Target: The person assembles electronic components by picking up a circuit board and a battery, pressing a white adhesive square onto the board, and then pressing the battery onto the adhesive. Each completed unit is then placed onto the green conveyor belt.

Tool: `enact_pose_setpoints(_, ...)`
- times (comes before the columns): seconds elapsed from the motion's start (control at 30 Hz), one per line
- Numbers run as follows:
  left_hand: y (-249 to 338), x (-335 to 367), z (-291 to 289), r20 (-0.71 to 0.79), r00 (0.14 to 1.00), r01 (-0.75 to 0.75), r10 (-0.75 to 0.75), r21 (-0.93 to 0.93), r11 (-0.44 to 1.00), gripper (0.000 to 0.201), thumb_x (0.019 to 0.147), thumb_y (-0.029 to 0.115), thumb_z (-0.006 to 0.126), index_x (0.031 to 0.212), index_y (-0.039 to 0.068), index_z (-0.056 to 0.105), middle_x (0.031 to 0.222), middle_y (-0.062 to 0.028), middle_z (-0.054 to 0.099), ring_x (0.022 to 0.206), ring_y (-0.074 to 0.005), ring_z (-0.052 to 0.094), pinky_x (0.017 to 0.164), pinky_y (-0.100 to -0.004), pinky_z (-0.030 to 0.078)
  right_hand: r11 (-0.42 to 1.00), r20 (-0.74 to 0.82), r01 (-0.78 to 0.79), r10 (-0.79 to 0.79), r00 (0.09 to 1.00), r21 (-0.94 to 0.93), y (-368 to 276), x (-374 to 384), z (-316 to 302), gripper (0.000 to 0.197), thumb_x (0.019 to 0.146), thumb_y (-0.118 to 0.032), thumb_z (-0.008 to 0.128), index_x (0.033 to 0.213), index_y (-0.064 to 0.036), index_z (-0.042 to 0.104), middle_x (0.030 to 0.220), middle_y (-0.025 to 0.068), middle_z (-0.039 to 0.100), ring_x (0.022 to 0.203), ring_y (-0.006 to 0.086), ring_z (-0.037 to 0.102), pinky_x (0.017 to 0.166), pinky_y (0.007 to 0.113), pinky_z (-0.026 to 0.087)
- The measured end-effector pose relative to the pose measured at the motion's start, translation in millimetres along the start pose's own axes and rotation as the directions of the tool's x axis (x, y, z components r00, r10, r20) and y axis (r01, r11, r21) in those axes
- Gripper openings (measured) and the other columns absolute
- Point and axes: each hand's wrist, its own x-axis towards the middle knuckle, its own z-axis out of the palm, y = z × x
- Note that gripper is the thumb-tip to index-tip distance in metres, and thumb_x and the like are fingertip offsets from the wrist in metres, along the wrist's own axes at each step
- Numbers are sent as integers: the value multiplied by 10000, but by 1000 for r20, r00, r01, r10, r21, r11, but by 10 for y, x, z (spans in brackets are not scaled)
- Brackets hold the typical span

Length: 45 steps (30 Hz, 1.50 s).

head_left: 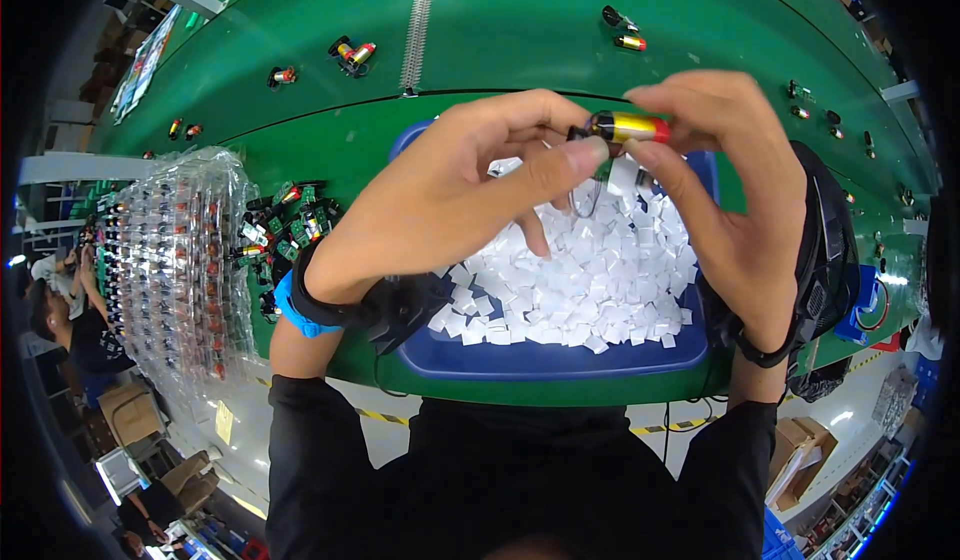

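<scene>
Hands, left (450,200) and right (730,180), pinch a gold cylindrical battery (628,127) (wire legs dangling) over the blue tray (560,360); loosened fingertips could drop it.

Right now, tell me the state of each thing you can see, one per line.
Left hand: raised, fingers pinching the battery.
Right hand: raised, fingertips on the battery.
Gold cylindrical battery: held level between both hands, red end to the right.
Blue tray: heaped with small white paper squares.
Clear blister trays: stacked at left, filled.
Green conveyor belt: loose batteries scattered on it.
</scene>
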Motion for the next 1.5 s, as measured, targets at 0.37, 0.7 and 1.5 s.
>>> enact_pose_setpoints(0.37,13,8,-51,-34,999,-31,31,-15,999,322,996,222,670,1153,-59,668,898,-48,621,814,-100,622,601,-269,590,898,88,273,-258,962,-344,-42,16,-32,262,702,38,830,906,-3,672,1049,103,623,918,227,642,741,317,526)
enact_pose_setpoints(0.7,-7,-10,4,-165,953,-227,256,174,958,435,949,39,686,1313,1,451,970,-119,646,840,-156,672,626,-282,610,988,39,-40,47,998,-152,0,63,-238,254,795,62,758,1021,-6,662,1099,111,636,980,199,629,805,309,528)
enact_pose_setpoints(1.5,122,-29,25,-66,998,10,-22,-165,986,293,961,61,675,1215,-45,576,1065,-126,668,817,-157,702,663,-292,639,970,198,220,-197,960,-102,-208,67,-208,346,684,-12,840,1002,-19,704,980,108,711,960,285,643,778,363,525)
